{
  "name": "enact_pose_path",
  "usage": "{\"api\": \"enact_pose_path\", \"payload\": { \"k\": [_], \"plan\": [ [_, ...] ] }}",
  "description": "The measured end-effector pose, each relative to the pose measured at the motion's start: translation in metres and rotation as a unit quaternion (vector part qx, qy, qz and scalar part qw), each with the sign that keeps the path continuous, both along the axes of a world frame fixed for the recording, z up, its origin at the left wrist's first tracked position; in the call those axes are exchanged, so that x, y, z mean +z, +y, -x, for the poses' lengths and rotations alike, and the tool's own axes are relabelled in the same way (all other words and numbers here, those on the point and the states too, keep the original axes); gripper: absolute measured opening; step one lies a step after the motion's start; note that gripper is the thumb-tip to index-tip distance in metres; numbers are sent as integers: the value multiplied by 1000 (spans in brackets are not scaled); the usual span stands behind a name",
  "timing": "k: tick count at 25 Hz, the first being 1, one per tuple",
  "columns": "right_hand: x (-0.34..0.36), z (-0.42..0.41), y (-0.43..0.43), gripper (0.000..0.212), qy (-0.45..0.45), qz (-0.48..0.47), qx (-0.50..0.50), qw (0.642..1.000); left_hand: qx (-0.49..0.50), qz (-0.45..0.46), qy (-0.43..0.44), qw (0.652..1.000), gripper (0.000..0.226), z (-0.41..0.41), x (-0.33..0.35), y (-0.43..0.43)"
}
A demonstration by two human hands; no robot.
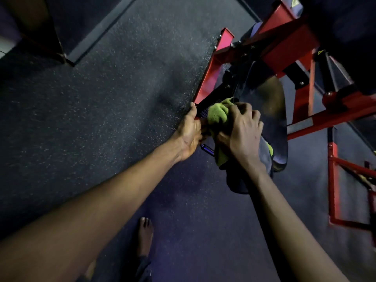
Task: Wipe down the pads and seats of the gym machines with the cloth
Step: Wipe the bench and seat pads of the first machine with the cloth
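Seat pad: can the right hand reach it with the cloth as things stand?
Probably yes. The right hand grips the cloth right beside the seat pad, with nothing between them. The red frame crosses only its far end.

Your two hands meet at centre, in front of you. Between them lies cloth [217, 116]: your left hand [191, 131] at its left side, your right hand [242, 127] on top of it, part of cloth hanging below right wrist. Just behind and right of right hand is seat pad [272, 98]. Above pad runs machine frame [284, 43] toward upper right; its lower end beside your left thumb. At far right, apart, second frame [333, 180]. Under all, floor [101, 98]. On floor, between your forearms, your foot [144, 235].
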State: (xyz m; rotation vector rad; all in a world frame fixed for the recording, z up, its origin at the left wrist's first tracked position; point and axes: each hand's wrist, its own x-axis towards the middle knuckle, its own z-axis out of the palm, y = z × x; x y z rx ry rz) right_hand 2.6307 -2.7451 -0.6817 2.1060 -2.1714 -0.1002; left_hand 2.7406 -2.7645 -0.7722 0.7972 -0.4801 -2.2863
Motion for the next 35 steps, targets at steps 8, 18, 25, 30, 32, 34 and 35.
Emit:
{"api": "enact_pose_path", "payload": {
  "k": [8,18,25,30,32,34,35],
  "plan": [
    [26,9,-46,63,-39,-85,-28,995,-9,-10,-61,998,91,2,5,-3],
    [41,16,-105,64,-45,-141,-60,987,17,162,-212,964,62,17,2,16],
    [39,20,-84,72,-22,-182,-62,981,-14,138,-198,970,62,4,6,3],
    [29,5,-112,65,-11,-172,-88,981,-28,88,-196,976,50,-2,6,-9],
    [29,-1,-93,62,-5,-157,-86,984,-36,56,-194,979,46,-5,12,-12],
    [30,-2,-61,58,-24,-137,-73,988,-36,10,-176,984,38,-8,21,-15],
    [29,-3,-44,57,-33,-119,-61,990,-28,-20,-154,987,34,-7,24,-19]
  ]
}}
